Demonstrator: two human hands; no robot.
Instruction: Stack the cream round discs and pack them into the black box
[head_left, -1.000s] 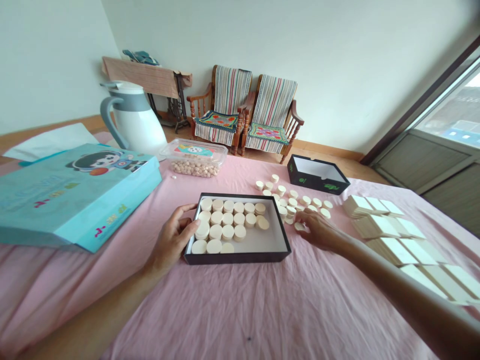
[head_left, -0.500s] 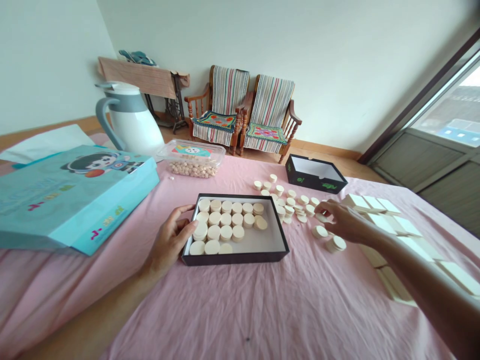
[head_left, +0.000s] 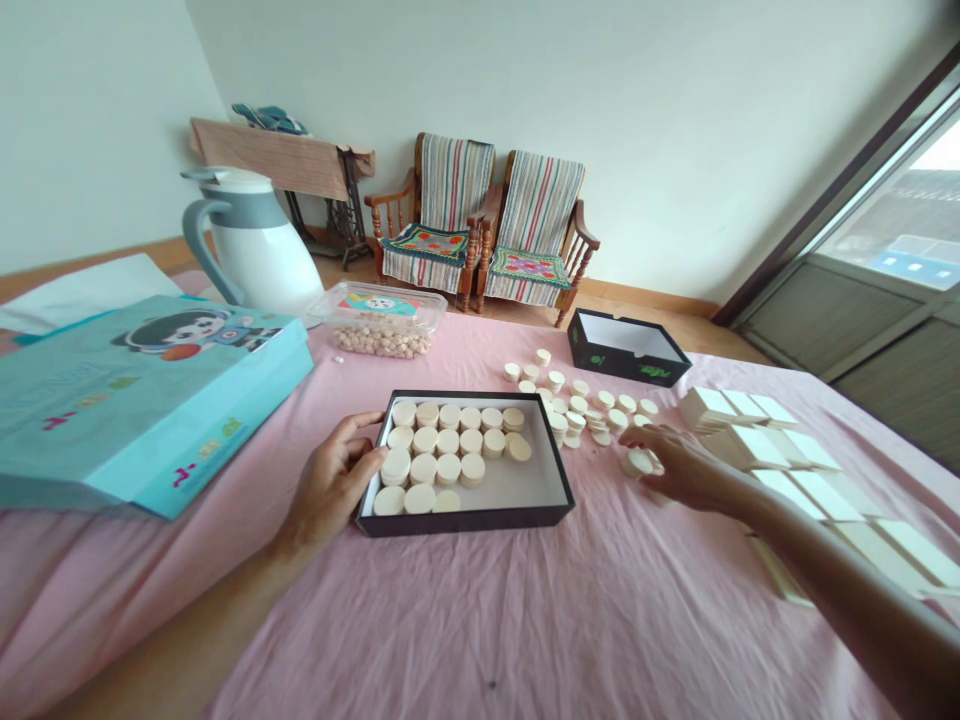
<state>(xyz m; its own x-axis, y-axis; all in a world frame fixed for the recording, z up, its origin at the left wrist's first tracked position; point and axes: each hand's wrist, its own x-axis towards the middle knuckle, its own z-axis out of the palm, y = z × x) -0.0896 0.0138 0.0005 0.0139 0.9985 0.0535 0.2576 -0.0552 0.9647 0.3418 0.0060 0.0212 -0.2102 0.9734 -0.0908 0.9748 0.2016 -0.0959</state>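
Observation:
A shallow black box [head_left: 559,492] with a white inside lies on the pink cloth and holds several round cream discs [head_left: 442,450] in rows at its left. My left hand [head_left: 330,485] grips the box's left wall, thumb over the rim. Several loose cream discs [head_left: 581,408] lie scattered to the right of the box. My right hand [head_left: 679,465] rests palm down on the cloth at the near edge of that scatter, fingers curled over one disc [head_left: 637,461].
A second black box [head_left: 626,350] stands behind the loose discs. Rows of cream rectangular blocks [head_left: 780,470] run along the right. A teal gift bag [head_left: 142,390], a white jug [head_left: 251,245] and a clear tub of nuts [head_left: 379,320] sit at the left. Two wooden chairs stand by the far wall.
My right hand went from the box's right side out to the scatter, then drew back toward me with a disc under its fingers. My left hand stayed on the box.

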